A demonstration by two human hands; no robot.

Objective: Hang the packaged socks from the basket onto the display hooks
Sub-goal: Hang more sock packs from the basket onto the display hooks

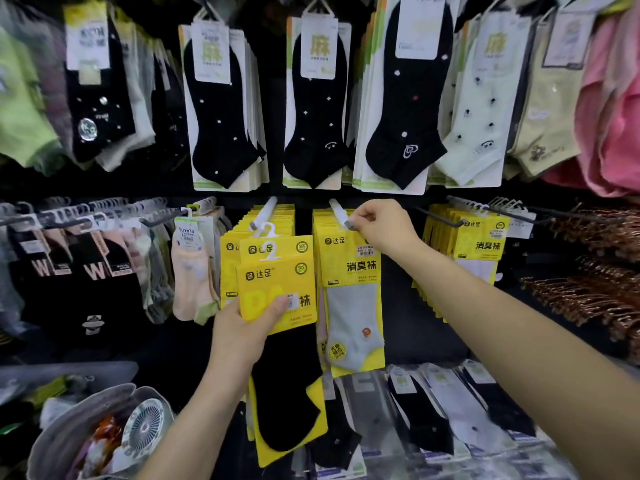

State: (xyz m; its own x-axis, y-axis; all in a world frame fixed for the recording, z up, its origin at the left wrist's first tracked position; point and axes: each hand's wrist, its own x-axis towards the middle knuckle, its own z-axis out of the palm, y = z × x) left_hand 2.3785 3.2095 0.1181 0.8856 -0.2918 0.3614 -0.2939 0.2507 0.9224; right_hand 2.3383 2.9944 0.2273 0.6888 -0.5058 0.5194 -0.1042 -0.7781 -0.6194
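Note:
My left hand (247, 325) grips a small stack of yellow-carded black sock packs (280, 341) by their left edge, held up in front of the middle row of the display. My right hand (381, 225) pinches the top of a yellow-carded grey sock pack (353, 299) right at the tip of a white display hook (341, 211). That pack hangs in front of more yellow packs on the same hook. Just to the left, another white hook (265, 213) carries a row of yellow packs. The basket is not clearly in view.
Black and pale sock packs (311, 109) hang on the row above. Dark sock packs (62, 268) fill hooks at left, more yellow packs (481, 244) and copper hangers (588, 289) at right. Loose packs (460, 414) lie on the shelf below. A grey bag with a small fan (143, 427) sits lower left.

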